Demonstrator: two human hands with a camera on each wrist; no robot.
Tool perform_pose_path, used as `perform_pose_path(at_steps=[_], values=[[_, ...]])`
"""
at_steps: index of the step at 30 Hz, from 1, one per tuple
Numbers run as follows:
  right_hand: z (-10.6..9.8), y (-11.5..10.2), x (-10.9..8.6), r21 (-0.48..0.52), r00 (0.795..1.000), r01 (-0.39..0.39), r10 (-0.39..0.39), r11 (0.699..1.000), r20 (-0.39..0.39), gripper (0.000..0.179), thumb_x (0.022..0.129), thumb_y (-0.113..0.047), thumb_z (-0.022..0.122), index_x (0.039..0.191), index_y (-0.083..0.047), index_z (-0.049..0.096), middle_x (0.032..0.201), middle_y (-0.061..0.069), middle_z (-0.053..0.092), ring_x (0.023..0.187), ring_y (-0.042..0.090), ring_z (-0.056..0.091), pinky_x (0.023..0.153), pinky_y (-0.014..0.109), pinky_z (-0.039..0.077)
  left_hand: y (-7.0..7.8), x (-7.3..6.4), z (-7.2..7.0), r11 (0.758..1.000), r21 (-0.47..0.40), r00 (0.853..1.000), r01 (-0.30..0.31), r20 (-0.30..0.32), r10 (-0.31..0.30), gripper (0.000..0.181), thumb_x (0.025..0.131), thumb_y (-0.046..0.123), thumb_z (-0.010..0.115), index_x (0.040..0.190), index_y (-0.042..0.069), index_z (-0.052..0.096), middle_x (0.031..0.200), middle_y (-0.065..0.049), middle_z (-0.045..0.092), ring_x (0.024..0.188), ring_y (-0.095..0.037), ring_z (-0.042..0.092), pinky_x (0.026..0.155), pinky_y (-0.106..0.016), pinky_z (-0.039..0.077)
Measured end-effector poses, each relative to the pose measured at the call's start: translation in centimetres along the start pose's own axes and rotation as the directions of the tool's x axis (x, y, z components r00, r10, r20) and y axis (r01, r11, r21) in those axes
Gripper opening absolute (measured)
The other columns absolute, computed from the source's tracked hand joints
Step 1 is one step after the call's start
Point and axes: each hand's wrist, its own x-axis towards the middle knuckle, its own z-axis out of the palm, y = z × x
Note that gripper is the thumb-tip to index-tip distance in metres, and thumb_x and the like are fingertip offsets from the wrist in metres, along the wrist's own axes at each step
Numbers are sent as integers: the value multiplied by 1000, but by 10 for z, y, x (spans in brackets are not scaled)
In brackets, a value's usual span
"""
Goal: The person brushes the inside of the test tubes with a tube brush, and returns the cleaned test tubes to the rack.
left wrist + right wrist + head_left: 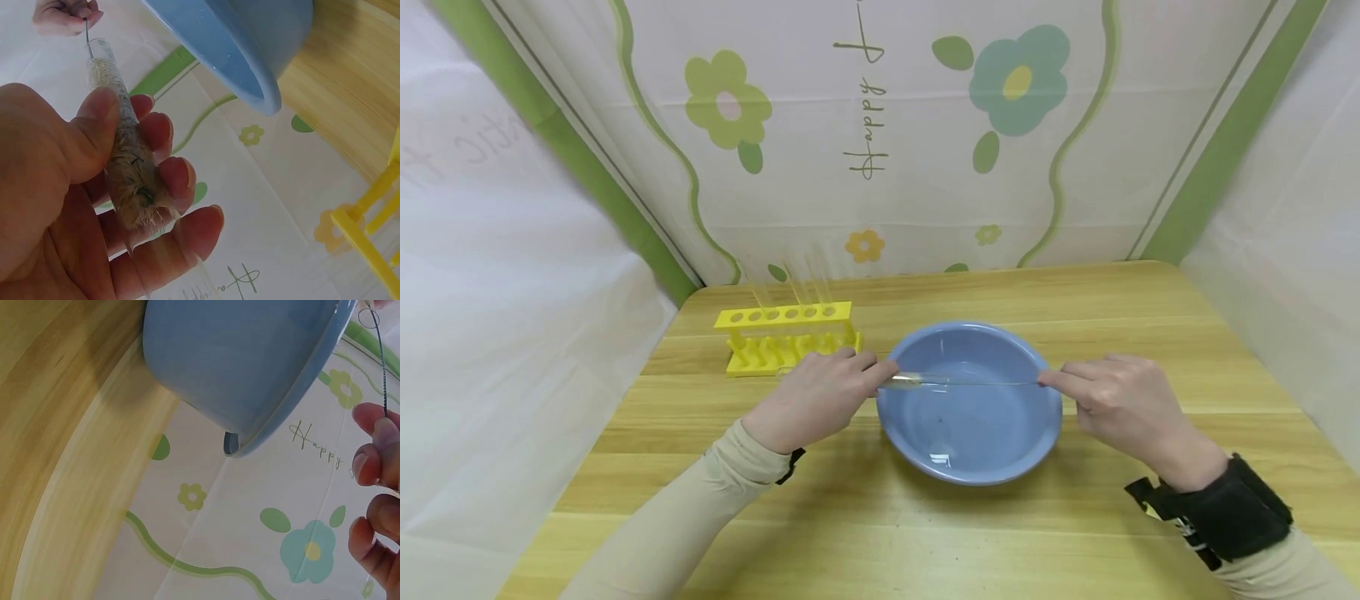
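Over the blue basin point(970, 450), my left hand point(831, 387) grips a clear glass test tube point(140, 181), its thumb and fingers wrapped around the side. Inside the tube sits the bristle head of a test tube brush point(134, 169), pale and bushy. The brush's thin twisted wire point(382, 369) runs out of the tube's mouth to the right. My right hand point(1123, 408) pinches that wire between thumb and forefinger, beside the basin's right rim. The far end of the tube reaches back under the left hand in the head view.
A yellow test tube rack point(782, 315) stands behind the left hand, with several clear tubes point(820, 279) upright in it. The basin rests on a wooden table point(925, 550). A flower-printed cloth point(880, 133) hangs behind, and white cloth walls flank both sides.
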Motion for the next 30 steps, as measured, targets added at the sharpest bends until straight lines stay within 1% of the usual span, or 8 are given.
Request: perform_pose_path(at_steps=[2, 5, 7, 12, 14, 19, 23, 30], values=[[0, 1, -1, 5, 1000, -5, 4, 1000, 5, 52, 75, 2, 32, 92, -12, 79, 66, -4, 67, 41, 5, 34, 36, 19, 23, 0, 0, 0, 1000, -4, 1000, 1, -3, -1, 30, 89, 15, 75, 116, 12, 62, 85, -2, 63, 61, -17, 56, 42, -24, 42], [0, 2, -2, 16, 1000, -1, 1, 1000, -6, 51, 73, 2, 34, 92, -11, 79, 66, -3, 67, 41, 5, 33, 36, 18, 22, -1, -1, 1, 1000, -7, 1000, -2, -8, 1, 30, 89, 14, 75, 115, 12, 63, 85, -2, 64, 61, -17, 56, 42, -23, 41], [0, 3, -2, 8, 1000, 0, 0, 1000, -11, 52, 75, 1, 32, 92, -12, 79, 66, -5, 67, 41, 4, 31, 36, 18, 21, -2, -1, 1, 1000, -7, 1000, -1, -8, 1, 30, 89, 14, 75, 116, 12, 63, 86, -2, 64, 61, -17, 56, 42, -23, 41], [1, 6, -3, -23, 998, 17, -18, 1000, -57, 55, 79, -2, 27, 89, -15, 79, 63, -9, 63, 41, 2, 27, 36, 17, 17, -3, -2, 2, 1000, -8, 1000, 0, 3, 0, 30, 90, 15, 75, 117, 12, 63, 87, -2, 64, 63, -16, 57, 42, -22, 40], [1, 7, -3, -28, 998, 20, -22, 999, -63, 55, 80, -2, 27, 89, -15, 79, 62, -10, 62, 41, 2, 25, 36, 17, 16, -3, -3, 2, 1000, -11, 1000, 0, 6, 0, 29, 90, 15, 74, 117, 12, 63, 87, -2, 63, 63, -16, 57, 42, -22, 39], [0, 9, -4, -26, 999, 20, -21, 999, -48, 55, 81, -2, 26, 89, -15, 79, 62, -9, 63, 41, 1, 24, 36, 16, 16, -4, -4, 2, 1000, -14, 1000, -4, -4, 4, 28, 90, 15, 74, 116, 12, 64, 86, -2, 63, 62, -16, 57, 41, -22, 39], [-2, 10, -6, -26, 999, 20, -21, 999, -48, 54, 80, -3, 26, 88, -14, 79, 63, -10, 63, 41, 2, 27, 35, 17, 18, -5, -4, 2, 1000, -13, 1000, -6, -14, 6, 29, 89, 14, 75, 116, 12, 64, 86, -2, 63, 63, -17, 59, 41, -22, 40], [-4, 13, -8, -24, 999, 15, -16, 1000, -36, 52, 83, -3, 27, 87, -14, 78, 63, -11, 62, 41, 2, 29, 35, 17, 19, -6, -5, 2, 1000, -19, 1000, -3, -4, 3, 29, 90, 14, 74, 117, 13, 64, 85, -1, 63, 63, -17, 59, 41, -23, 40]])
